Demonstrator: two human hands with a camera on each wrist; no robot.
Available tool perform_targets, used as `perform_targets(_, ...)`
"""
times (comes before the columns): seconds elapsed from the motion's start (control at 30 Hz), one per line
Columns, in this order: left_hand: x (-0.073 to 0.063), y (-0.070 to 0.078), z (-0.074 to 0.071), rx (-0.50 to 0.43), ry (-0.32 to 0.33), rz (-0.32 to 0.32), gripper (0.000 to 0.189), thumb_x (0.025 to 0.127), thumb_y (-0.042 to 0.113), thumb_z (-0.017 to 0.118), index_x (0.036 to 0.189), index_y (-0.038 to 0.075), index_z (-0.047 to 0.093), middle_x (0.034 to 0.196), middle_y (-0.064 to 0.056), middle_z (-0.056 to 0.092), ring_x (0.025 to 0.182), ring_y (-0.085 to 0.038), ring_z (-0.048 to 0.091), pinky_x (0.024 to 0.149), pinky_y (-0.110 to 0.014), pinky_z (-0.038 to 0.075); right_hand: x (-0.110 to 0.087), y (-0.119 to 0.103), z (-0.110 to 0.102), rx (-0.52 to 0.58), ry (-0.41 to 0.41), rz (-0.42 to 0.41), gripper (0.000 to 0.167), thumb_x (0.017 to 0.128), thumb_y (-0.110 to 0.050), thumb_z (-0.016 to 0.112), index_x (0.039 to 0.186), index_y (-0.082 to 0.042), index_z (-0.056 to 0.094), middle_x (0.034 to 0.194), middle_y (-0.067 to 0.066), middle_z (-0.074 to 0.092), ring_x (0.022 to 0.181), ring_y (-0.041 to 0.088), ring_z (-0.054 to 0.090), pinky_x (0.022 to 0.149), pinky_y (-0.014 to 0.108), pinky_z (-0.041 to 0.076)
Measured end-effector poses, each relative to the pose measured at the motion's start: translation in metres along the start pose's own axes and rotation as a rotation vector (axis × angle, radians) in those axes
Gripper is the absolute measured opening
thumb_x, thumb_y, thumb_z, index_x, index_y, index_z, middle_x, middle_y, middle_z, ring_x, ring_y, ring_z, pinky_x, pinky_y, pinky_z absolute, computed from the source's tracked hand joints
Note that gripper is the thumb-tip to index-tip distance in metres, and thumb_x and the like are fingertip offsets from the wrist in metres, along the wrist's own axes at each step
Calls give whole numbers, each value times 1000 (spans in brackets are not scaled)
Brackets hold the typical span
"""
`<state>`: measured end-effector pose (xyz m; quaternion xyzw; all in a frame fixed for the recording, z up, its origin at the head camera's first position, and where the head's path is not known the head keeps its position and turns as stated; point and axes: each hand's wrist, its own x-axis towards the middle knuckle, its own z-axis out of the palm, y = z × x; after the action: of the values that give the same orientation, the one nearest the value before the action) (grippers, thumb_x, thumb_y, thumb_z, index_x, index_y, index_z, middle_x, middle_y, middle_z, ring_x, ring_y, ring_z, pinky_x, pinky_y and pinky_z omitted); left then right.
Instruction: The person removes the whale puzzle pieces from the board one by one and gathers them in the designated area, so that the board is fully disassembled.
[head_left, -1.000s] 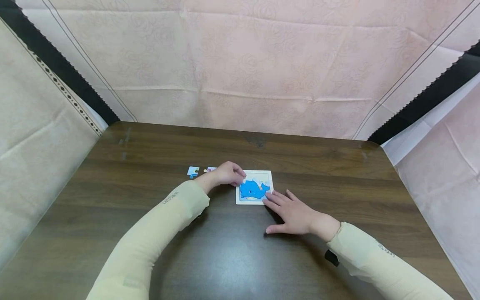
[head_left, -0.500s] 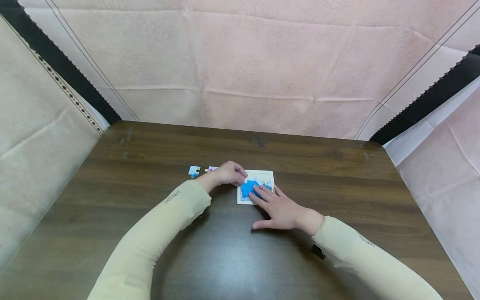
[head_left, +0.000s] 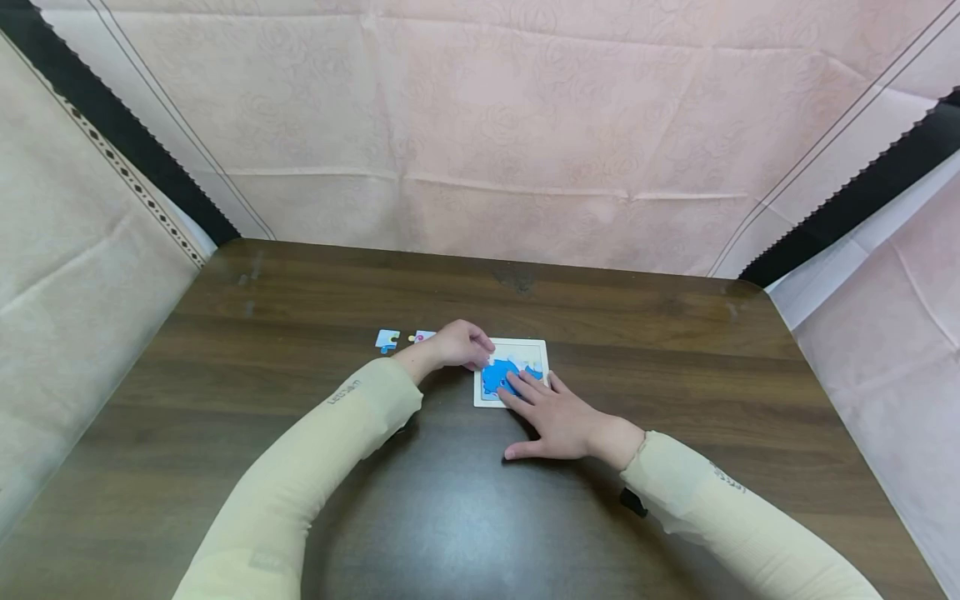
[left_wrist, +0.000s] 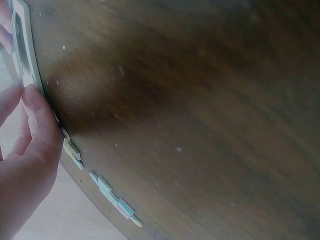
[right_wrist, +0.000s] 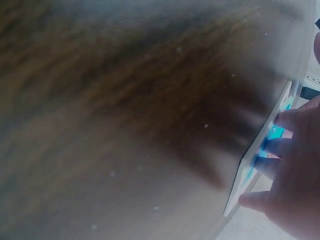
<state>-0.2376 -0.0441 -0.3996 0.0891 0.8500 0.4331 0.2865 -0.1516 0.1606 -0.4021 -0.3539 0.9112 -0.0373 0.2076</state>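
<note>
You wear pale cream sleeves, softly creased; your right sleeve (head_left: 738,521) runs back from your right cuff (head_left: 651,468), and your left sleeve (head_left: 300,475) sits well left of that cuff. Dark lettering (head_left: 729,478) (too small to read) lies near it, and a black piece (head_left: 633,502) shows just below it.

We see a brown table (head_left: 480,508). On it lie a whale puzzle (head_left: 517,342) and, toward its ten o'clock, two puzzle pieces (head_left: 386,338).
</note>
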Motion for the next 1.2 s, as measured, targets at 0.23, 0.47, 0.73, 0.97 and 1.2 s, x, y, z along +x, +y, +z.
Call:
perform_targets(0.23, -1, 0, 0, 26, 14, 3, 23, 86, 11, 65, 108, 4, 66, 101, -10, 66, 83, -17, 62, 78, -27, 55, -1, -2, -2, -11, 3, -6, 86, 83, -68, 47, 149, -19, 23, 158, 8, 12, 146, 28, 8, 114, 60, 8)
perform_targets(0.47, -3, 1, -1, 24, 14, 18, 22, 86, 10, 66, 108, 6, 66, 93, -8, 64, 79, -16, 59, 74, -23, 54, 0, -3, -2, -34, -2, -1, 88, 82, -69, 48, 149, -19, 23, 158, 8, 13, 146, 29, 9, 114, 60, 9)
perform_targets(0.73, -7, 3, -1, 61, -58, 16, 22, 89, 17, 63, 107, 4, 67, 101, -9, 65, 79, -15, 61, 78, -25, 55, -1, -1, -1, -20, -9, -1, 87, 82, -69, 48, 150, -21, 21, 158, 6, 11, 146, 28, 7, 115, 59, 7)
perform_targets(0.97, -5, 4, 1, 69, -57, 29, 19, 89, 16, 62, 103, 4, 68, 96, -9, 65, 77, -15, 60, 75, -24, 55, -3, 1, -1, -11, 15, -22, 86, 83, -69, 47, 149, -21, 22, 158, 5, 13, 146, 28, 9, 115, 59, 7)
perform_targets(1.2, -4, 2, 1, 75, -62, 32, 18, 89, 17, 62, 103, 5, 68, 95, -8, 65, 77, -15, 59, 74, -23, 55, -5, 0, -1, -14, 16, -40, 84, 83, -68, 47, 148, -20, 26, 157, 5, 17, 146, 28, 11, 116, 57, 8)
